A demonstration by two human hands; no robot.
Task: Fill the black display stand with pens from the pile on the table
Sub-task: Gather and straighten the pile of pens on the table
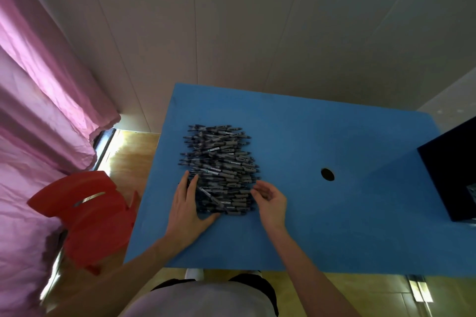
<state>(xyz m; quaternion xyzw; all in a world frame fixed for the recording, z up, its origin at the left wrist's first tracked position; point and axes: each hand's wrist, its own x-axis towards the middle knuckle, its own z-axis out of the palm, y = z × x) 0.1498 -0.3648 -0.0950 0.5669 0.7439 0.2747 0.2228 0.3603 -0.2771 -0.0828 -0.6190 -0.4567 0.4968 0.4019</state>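
Two hands: both worked the near end of the pen pile point(219, 170), none of the pens lifted yet.
Landmark: pen pile, lying roughly mid-left on the blue table point(334, 226).
Left hand point(186, 203): lay flat against the pile's near-left edge, fingers straight and slightly spread, thumb stretched under the pile's near end. It touched pens but clamped nothing.
Right hand point(270, 199): sat at the pile's near-right corner, fingers loosely curled and apart, tips just at the pen ends. No pen visibly pinched.
Black display stand point(448, 170): well right of the pile, at the table's right edge, mostly cut off by the frame. Slots not readable, so fill level unknown.
Hole point(327, 174): dark round cutout in the table, between pile and stand.
Red chair point(85, 213): left of the pile, off the table.
Pink curtain point(38, 85): further left of the pile, behind the chair.
Step in hand (judgement): gathering a bundle from the near end.
Do it well: use left hand as a fence, rake a small aligned batch with the right, keep tips pointing one way, grip mid-barrel. Pens looked smooth and likely to roll, so small batches.
Risk: strays rolling toward the hole or off the near edge.
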